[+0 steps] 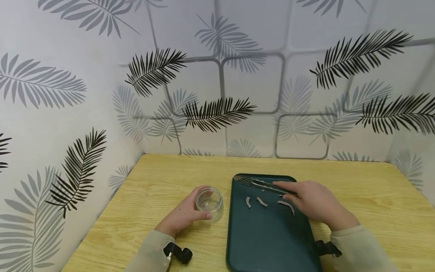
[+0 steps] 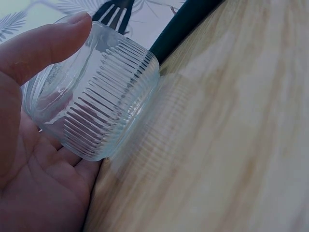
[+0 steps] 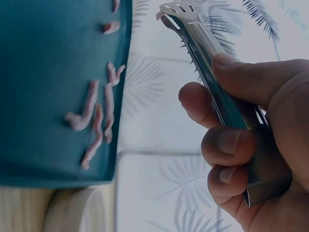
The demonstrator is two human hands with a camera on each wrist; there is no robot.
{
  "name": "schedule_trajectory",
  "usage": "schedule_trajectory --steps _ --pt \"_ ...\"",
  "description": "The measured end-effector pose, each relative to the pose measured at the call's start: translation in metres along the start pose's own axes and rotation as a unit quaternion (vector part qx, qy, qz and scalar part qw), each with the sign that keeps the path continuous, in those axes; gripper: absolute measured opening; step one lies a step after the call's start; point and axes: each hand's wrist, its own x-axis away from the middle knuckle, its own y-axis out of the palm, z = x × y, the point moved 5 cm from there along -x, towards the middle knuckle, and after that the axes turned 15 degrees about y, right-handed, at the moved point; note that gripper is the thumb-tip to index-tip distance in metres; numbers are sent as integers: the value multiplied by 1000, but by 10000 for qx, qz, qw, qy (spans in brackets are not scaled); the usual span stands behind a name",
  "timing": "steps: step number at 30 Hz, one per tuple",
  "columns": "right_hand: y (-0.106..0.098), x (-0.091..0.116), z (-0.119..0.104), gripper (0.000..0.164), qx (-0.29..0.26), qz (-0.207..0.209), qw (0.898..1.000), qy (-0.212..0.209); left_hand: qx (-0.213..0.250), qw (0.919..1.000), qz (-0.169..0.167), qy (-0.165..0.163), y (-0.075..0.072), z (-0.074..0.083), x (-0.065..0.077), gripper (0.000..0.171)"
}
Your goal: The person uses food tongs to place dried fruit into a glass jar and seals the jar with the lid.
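My left hand (image 1: 185,213) holds a small clear glass jar (image 1: 217,211) by its side, thumb in front and fingers behind. In the left wrist view the ribbed jar (image 2: 113,92) stands on the table, open at the top. My right hand (image 1: 310,200) grips metal tongs (image 1: 261,184) above the far end of a dark green tray (image 1: 268,241). Slotted tips on the tongs (image 3: 193,29) lie close together, with a small pinkish bit (image 3: 160,15) visible at them. Thin pinkish strips (image 1: 261,201) of what looks like meat lie scattered on the tray.
A wood-patterned table (image 1: 163,173) carries the tray and jar, backed by a leaf-patterned wall (image 1: 248,139). Part of a round beige thing (image 3: 77,212) shows beside the tray in the right wrist view. Each wrist wears a black strap mount (image 1: 178,252).
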Motion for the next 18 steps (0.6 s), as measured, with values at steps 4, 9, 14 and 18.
schedule_trajectory --steps 4,9,14,18 --pt "-5 3 -11 49 -55 140 9997 -172 3 10000 12 -9 0 1 0 85" --pt "-10 8 -27 50 -190 260 9981 -519 3 10000 31 7 -1 3 0 86" --pt "-11 13 -41 50 -166 271 9969 -721 21 10000 49 -14 0 2 0 83" --pt "-10 17 -49 51 -158 240 9961 -838 70 9999 69 -43 1 2 0 82"
